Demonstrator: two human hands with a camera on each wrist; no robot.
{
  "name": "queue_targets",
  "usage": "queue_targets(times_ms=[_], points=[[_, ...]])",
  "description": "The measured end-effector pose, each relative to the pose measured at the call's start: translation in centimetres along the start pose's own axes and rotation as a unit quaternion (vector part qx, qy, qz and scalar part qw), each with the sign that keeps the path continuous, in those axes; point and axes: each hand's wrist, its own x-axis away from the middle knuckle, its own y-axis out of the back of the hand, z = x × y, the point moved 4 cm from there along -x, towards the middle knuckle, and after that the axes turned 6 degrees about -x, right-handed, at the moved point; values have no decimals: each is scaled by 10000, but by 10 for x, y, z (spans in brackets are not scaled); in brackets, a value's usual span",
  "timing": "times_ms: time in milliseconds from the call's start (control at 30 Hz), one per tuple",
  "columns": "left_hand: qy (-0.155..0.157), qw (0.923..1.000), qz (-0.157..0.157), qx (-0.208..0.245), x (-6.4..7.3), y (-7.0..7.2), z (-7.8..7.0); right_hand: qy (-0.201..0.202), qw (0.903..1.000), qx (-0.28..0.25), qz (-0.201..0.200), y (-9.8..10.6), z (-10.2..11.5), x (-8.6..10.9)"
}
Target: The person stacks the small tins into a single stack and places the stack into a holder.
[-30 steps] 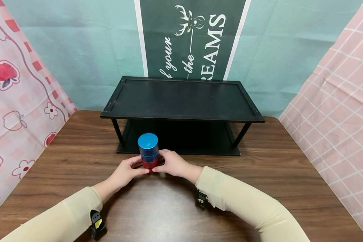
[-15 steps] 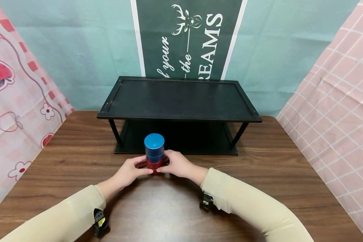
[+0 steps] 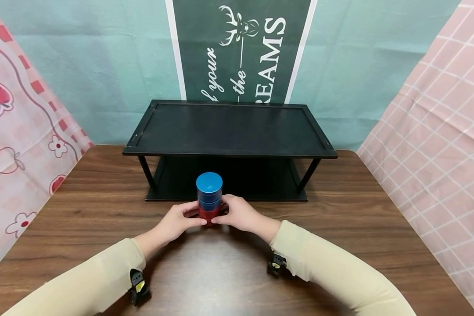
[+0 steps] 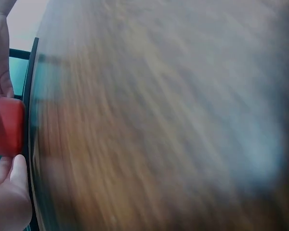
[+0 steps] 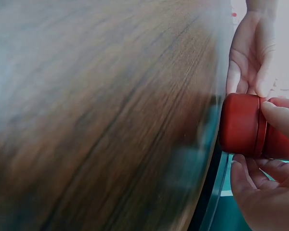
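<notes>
A blue metal tin (image 3: 209,189) sits upright on a red tin (image 3: 209,213), making a stack in front of the black shelf. My left hand (image 3: 175,224) grips the red tin from the left, thumb at its front. From the right, my right hand (image 3: 241,214) holds the same tin, and the two thumbs nearly meet. Both wrist views show fingers round the red tin (image 4: 8,127), whose seam is visible on the red tin (image 5: 243,124) in the right wrist view. Whether its base touches the table cannot be told.
Behind the stack stands a black two-tier shelf (image 3: 229,129) on the brown wooden table (image 3: 351,219). Its lower board (image 3: 256,180) lies just behind the tins. Patterned cloths hang left (image 3: 19,145) and right (image 3: 430,145), and a teal cloth (image 3: 355,57) hangs behind.
Both hands have moved right along the front of the shelf, carrying the stacked tins with them. Their grip looks the same. The head view has shifted slightly.
</notes>
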Motion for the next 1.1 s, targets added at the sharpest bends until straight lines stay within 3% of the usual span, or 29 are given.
queue_targets(times_ms=[200,667,1100], points=[[-90,9999,57,116,-5,-9,-7,47,9999,-20,-116,8,-5,9],[-113,9998,146,-80,-16,-25,-13,120,9992,-177,-327,20,-14,27],[-159,9990,252,-329,-23,-31,-24,91,9986,-207,-469,31,-17,34]])
